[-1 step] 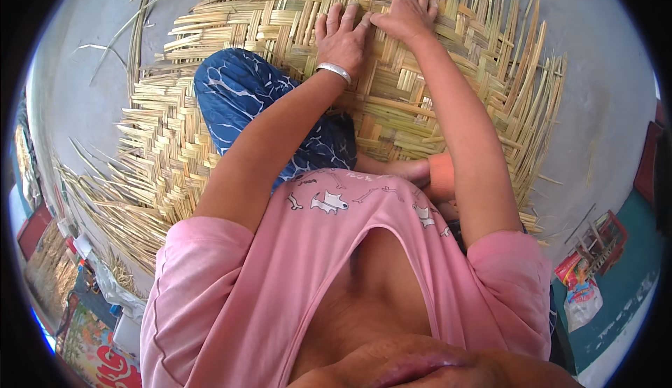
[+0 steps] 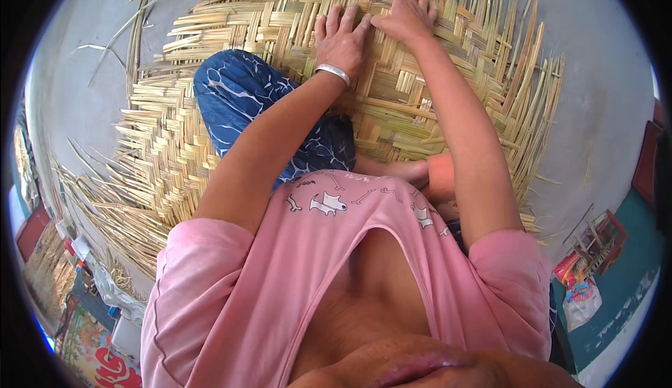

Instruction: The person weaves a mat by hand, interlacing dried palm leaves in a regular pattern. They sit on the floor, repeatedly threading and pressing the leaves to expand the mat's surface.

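Note:
A wide mat (image 2: 395, 118) of pale yellow-green flat strips, in a diagonal plaited pattern, lies under and around my crossed legs. My left hand (image 2: 341, 41) rests on its far part with fingers stretched and spread, and a silver bangle (image 2: 333, 73) circles that wrist. Just to the right and slightly farther off, my right hand (image 2: 407, 15) also presses down on the weave, fingers apart and thumb pointing toward the left hand. Neither hand visibly grips a strip. Loose strip ends (image 2: 521, 101) stick out along the mat's right side.
Several loose strips (image 2: 133, 45) lie on the grey floor (image 2: 77, 101) at the far left. My knee in blue patterned trousers (image 2: 234, 87) covers some of the mat. A red rack (image 2: 609, 241) and a plastic packet (image 2: 581, 297) are at the right; assorted household things crowd the lower left.

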{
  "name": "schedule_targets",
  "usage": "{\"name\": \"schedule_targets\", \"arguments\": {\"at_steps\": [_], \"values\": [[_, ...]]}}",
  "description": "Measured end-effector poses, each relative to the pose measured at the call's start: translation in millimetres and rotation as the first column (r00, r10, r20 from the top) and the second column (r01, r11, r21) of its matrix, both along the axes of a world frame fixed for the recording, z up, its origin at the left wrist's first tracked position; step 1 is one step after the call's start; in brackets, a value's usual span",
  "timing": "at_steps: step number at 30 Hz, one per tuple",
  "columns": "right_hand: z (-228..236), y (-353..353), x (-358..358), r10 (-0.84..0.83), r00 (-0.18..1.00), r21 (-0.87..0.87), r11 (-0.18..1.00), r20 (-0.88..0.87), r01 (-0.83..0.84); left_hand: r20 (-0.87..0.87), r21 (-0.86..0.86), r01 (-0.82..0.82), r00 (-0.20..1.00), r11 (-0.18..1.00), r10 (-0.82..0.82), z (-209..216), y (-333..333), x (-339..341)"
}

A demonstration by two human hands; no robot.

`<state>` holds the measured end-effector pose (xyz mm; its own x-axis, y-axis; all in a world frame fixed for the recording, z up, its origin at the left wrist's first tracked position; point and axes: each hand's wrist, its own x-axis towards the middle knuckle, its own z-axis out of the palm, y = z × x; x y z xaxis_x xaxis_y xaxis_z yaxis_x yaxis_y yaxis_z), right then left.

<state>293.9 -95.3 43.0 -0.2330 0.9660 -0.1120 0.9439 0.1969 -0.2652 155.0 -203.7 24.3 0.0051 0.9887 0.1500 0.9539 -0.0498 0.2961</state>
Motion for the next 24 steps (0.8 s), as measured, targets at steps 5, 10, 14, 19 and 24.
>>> {"name": "schedule_targets", "arguments": {"at_steps": [5,10,14,19,24], "values": [[26,14,10,0.124,0.992,0.097,0.987,0.038,-0.127,0.065,0.019,-0.059,0.996,0.998,0.057,-7,0,3],[15,70,2,-0.013,0.965,-0.065,0.998,-0.263,-0.005,0.072,0.014,-0.099,0.993,0.995,0.098,5,-2,9],[-30,123,4,0.007,0.978,-0.004,1.000,-0.208,-0.008,0.050,0.011,-0.101,0.994,0.995,0.101,6,-1,8],[-33,155,-2,-0.072,0.997,-0.231,0.971,-0.026,0.064,0.070,0.025,-0.095,0.993,0.995,0.093,7,0,9],[16,131,-15,-0.152,0.973,-0.222,0.969,-0.175,0.111,0.078,0.048,-0.088,0.993,0.995,0.084,5,-2,10]]}}
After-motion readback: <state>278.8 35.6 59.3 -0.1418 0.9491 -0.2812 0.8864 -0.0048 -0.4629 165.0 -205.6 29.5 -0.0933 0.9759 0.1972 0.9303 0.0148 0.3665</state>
